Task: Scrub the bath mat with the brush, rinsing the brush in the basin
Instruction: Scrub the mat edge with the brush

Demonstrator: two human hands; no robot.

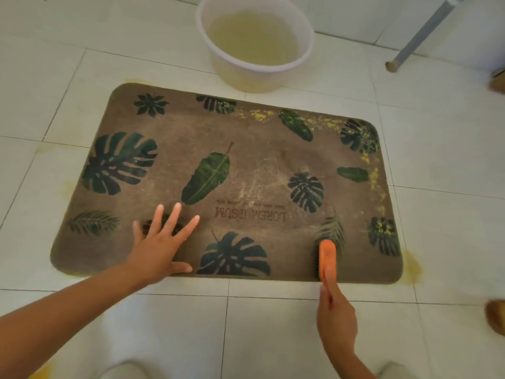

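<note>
White tile floor (pixel 273 324), dark grout lines, yellowish stains round the mat's corners at 5 and 11 o'clock.
Brown bath mat (pixel 177 160) flat on the tiles, centre frame, dark green leaf print, yellow specks along the far and right edges, 12 to 3 o'clock. Print reads "LOREM IPSUM", upside down from here; the smaller line beyond it is unreadable.
White basin (pixel 216 58) at 12 o'clock, just past the mat's far edge, holding cloudy yellowish water.
Grey metal leg (pixel 426 31) slanting down at 1 o'clock, foot on the tiles.
Left hand (pixel 161 247) at 7 o'clock on the mat, palm down, fingers straight and spread, pressing flat.
Right hand (pixel 337 321) at 5 o'clock, over the tiles just short of the mat, fingers wrapped round the handle of the orange brush (pixel 328 258). Brush head on the mat just inside the near edge, dark bristles showing on its left side.
Brown blurred shapes (pixel 496 315) at the 3 to 4 o'clock frame edge, cannot tell what.
</note>
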